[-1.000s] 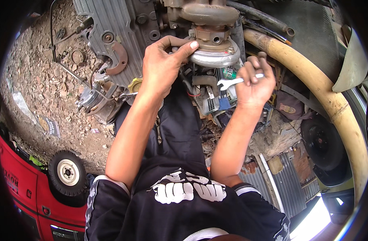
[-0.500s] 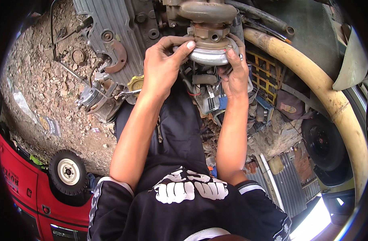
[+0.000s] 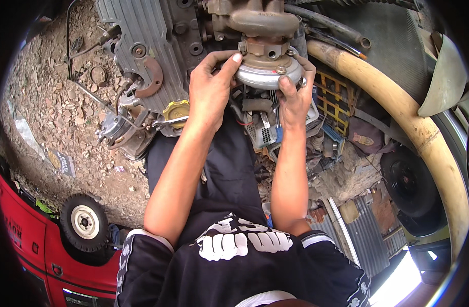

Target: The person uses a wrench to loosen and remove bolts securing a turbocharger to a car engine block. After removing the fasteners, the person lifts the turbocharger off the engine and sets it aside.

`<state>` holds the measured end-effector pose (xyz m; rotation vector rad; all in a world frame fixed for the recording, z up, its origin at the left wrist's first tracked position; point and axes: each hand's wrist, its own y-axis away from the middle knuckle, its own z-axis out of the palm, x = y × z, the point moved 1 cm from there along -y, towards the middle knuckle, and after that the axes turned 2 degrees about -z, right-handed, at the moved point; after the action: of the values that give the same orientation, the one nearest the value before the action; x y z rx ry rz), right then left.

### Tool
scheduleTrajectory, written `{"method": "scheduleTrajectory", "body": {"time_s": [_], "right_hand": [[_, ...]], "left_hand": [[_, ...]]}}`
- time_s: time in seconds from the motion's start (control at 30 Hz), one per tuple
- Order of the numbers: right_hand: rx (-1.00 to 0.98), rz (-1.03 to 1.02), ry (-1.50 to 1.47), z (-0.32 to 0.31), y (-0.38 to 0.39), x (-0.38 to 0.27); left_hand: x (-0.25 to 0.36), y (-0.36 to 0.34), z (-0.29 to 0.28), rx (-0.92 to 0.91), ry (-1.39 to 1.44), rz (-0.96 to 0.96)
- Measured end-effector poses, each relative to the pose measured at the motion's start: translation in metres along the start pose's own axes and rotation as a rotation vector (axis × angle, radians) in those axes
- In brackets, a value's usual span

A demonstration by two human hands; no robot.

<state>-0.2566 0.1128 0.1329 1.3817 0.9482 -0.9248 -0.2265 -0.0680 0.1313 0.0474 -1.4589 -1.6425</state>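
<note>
Both my hands grip a turbocharger (image 3: 265,21) fixed to the side of an engine. Its lower part is a round silver housing (image 3: 260,78). My left hand (image 3: 210,94) is closed on the left side of that housing, thumb on the upper edge and the other fingers largely hidden. Opposite it, my right hand (image 3: 296,102) wraps the right side, with the thumb against the lower rim. A small bolt (image 3: 280,70) shows on the housing's upper face near the right thumb. Below lies a dark hose piece (image 3: 257,105).
The ribbed engine cover (image 3: 152,51) is at upper left, with a yellow cap (image 3: 176,111) and a wrench (image 3: 169,122) by it. A thick bamboo pole (image 3: 393,92) curves along the right. Grey and blue baskets (image 3: 268,134) hold parts underneath. A red vehicle (image 3: 29,240) stands lower left.
My right thumb has slid down from the housing's upper face to its lower rim, uncovering the bolt. My left hand keeps its grip. The whole view has shifted slightly.
</note>
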Motion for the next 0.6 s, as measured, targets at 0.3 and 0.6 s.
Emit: {"method": "scheduleTrajectory", "body": {"time_s": [0.3, 0.6], "right_hand": [[-0.015, 0.120, -0.237, 0.001, -0.006, 0.010], [-0.002, -0.076, 0.049, -0.007, -0.003, 0.014]], "left_hand": [[0.014, 0.010, 0.012, 0.056, 0.017, -0.008], [0.009, 0.002, -0.005, -0.049, 0.089, -0.007]]}}
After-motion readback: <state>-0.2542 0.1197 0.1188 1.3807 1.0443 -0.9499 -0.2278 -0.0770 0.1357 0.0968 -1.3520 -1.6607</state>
